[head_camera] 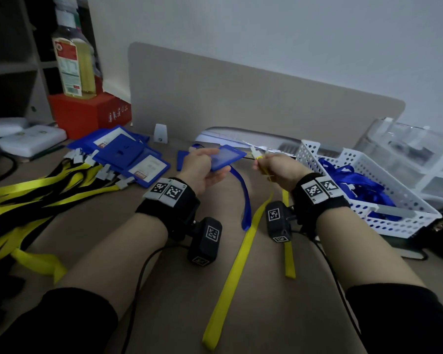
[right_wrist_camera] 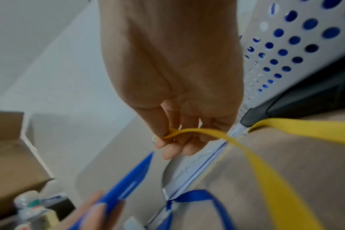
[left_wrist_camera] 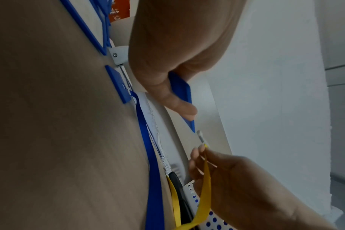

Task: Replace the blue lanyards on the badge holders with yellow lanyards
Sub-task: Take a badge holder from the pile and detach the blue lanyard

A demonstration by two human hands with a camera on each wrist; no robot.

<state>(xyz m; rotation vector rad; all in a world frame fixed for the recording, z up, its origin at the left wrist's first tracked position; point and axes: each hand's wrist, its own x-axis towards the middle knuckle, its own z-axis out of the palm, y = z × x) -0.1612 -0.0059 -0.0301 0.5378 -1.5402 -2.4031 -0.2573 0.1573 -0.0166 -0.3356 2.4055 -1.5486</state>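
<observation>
I count two hands over the brown tabletop [head_camera: 164, 290]. My left hand [head_camera: 202, 169] pinches one translucent blue plastic badge holder [head_camera: 226, 157], thumb on its near face and fingers curled behind it, lifted clear of the surface. My right hand [head_camera: 279, 168] pinches the clip end of one flat yellow ribbon lanyard [head_camera: 230, 277] between thumb and fingers, and the white plastic clip [head_camera: 253, 151] pokes out just beyond the fingertips, close to the holder's right corner but apart from it. Two yellow strands trail from that hand back toward me. One loose blue ribbon lanyard [head_camera: 244, 200] lies on the tabletop below my left fingers. Far left of the fingers is a pile of blue badge holders [head_camera: 128, 157], at least four, on a heap of yellow and black lanyards [head_camera: 36, 195]; I cannot count those. Right of my right fingers stands one white perforated plastic basket [head_camera: 394, 221] holding a tangle of blue lanyards. The left wrist view alone shows the gap between clip [left_wrist_camera: 200, 137] and holder edge [left_wrist_camera: 182, 93]; the right wrist view alone shows the ribbon [right_wrist_camera: 189, 131] looped across my fingers [right_wrist_camera: 171, 149].
</observation>
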